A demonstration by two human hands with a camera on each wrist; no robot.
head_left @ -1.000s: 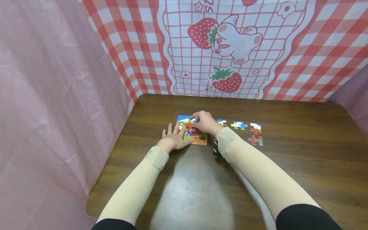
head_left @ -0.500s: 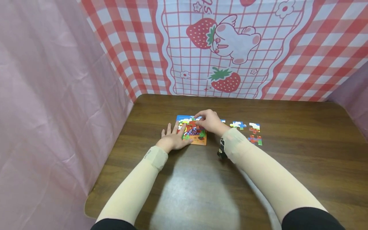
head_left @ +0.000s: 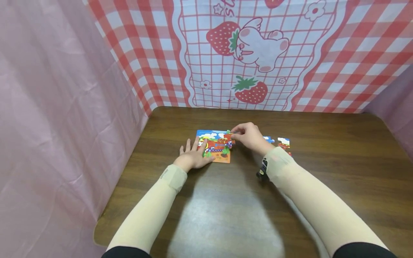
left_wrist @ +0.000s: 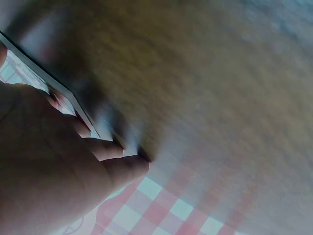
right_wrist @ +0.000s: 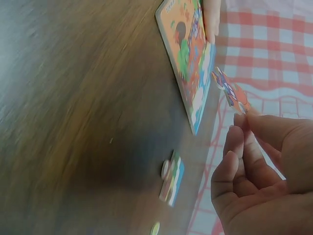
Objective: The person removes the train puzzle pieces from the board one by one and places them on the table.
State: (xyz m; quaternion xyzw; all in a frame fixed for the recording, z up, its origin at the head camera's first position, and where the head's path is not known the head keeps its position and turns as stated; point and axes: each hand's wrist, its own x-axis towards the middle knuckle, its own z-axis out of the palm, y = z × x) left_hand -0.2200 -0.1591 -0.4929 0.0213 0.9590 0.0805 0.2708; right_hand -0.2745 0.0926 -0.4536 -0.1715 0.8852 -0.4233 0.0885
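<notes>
Currently, a piece [right_wrist: 229,92] is pinched at its edge by the fingers of the right hand [head_left: 250,138], held to their left over the right edge of the puzzle [head_left: 216,145], which is touched by the spread left hand [head_left: 192,158].

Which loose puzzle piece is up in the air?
The red-and-purple piece pinched in the right hand: thumb and fingertips hold it up, while the other loose pieces in view lie on the table.

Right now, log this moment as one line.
left hand: spread on puzzle board | right hand: pinches puzzle piece | loose pieces: on table
</notes>
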